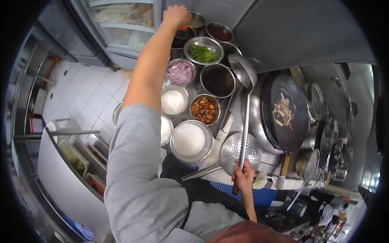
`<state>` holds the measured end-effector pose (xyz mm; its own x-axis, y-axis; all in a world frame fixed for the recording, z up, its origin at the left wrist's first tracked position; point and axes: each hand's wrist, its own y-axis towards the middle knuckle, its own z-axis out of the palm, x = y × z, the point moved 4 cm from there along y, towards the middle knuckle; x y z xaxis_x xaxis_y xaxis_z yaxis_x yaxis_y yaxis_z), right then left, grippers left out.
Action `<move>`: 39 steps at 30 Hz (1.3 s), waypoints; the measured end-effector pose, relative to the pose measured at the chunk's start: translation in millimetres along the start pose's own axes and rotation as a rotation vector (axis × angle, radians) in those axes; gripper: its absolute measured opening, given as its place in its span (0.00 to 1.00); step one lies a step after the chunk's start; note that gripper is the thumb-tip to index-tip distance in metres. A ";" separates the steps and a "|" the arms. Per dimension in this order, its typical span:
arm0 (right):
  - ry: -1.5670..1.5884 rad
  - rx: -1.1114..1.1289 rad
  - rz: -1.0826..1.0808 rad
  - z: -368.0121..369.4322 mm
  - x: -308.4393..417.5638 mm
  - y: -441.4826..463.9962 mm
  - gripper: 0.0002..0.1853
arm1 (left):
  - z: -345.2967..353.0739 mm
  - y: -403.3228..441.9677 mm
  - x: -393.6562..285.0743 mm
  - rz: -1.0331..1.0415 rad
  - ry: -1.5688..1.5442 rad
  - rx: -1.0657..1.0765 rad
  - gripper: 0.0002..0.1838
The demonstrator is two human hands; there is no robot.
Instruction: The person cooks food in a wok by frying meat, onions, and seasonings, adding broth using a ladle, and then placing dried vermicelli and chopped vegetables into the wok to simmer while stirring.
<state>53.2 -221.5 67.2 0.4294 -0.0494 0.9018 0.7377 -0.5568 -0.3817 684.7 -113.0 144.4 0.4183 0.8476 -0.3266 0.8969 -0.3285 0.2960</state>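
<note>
My right hand [243,175] is wrapped round the wooden-ended handle of a long metal ladle [242,72]. The ladle's bowl is up beside a bowl of dark liquid [217,81]. A perforated strainer [229,152] lies under the ladle's handle. My left arm stretches to the far end of the bowls, where my left hand [176,16] is closed; a bit of orange-red shows just below it, and what it grips is hidden. Near that hand are a steel bowl of chopped greens [202,53] and a bowl of dark red sauce [219,32].
A black wok [296,131] holding pale sliced pieces [283,111] stands right of the ladle. Bowls of chopped onion [181,73], brown cubes [204,109] and white contents [189,139] line the left. A glass-fronted cabinet [127,24] stands behind; a brush [283,172] is below the wok.
</note>
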 end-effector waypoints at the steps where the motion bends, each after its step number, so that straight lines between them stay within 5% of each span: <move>1: 0.014 -0.019 0.004 6.2 7.9 1.6 0.11 | 9.9 8.8 -0.8 -0.023 0.029 0.132 0.20; 8: -0.163 -0.051 -0.145 49.5 102.3 57.7 0.32 | 25.9 30.1 -5.1 -0.005 -0.027 0.094 0.22; 12: -0.107 -0.006 -0.099 59.5 124.5 103.6 0.30 | -3.2 21.8 -8.5 0.066 -0.131 -0.214 0.25; 14: -0.101 0.037 -0.056 60.7 125.2 122.3 0.29 | -46.8 10.5 -12.7 0.117 -0.231 -0.416 0.18; 20: -0.006 0.109 0.048 59.8 118.4 154.2 0.21 | -198.6 -28.5 -20.0 0.203 -0.322 -0.830 0.24; 21: 0.063 0.129 0.057 56.6 116.6 159.0 0.20 | -214.3 -46.1 -18.9 0.285 -0.593 -0.858 0.27; 22: 0.137 0.131 0.076 54.4 114.1 161.2 0.20 | -224.5 -63.9 -17.2 0.364 -0.864 -0.869 0.30; 24: 0.292 0.136 0.102 52.6 112.4 164.9 0.20 | -189.3 -72.5 1.1 0.325 -1.230 -0.443 0.31; 26: 0.454 0.148 0.095 53.3 108.8 163.2 0.14 | -162.0 -85.1 37.8 0.239 -0.996 -0.475 0.24; 28: 0.580 0.166 0.069 54.7 99.3 163.2 0.07 | -144.1 -111.8 59.3 0.081 -1.076 -0.403 0.25; 34: 0.848 0.293 0.115 55.6 100.6 163.9 0.21 | -141.6 -189.5 102.3 -0.079 -0.990 -0.372 0.25; 39: 1.187 0.556 0.148 56.2 106.8 152.7 0.19 | -148.1 -226.4 115.0 -0.109 -1.155 -0.387 0.27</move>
<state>240.9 -265.2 93.9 0.0191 -0.9311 0.3641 0.9600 -0.0847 -0.2670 508.5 120.6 172.8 0.4018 -0.0706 -0.9130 0.9157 0.0340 0.4004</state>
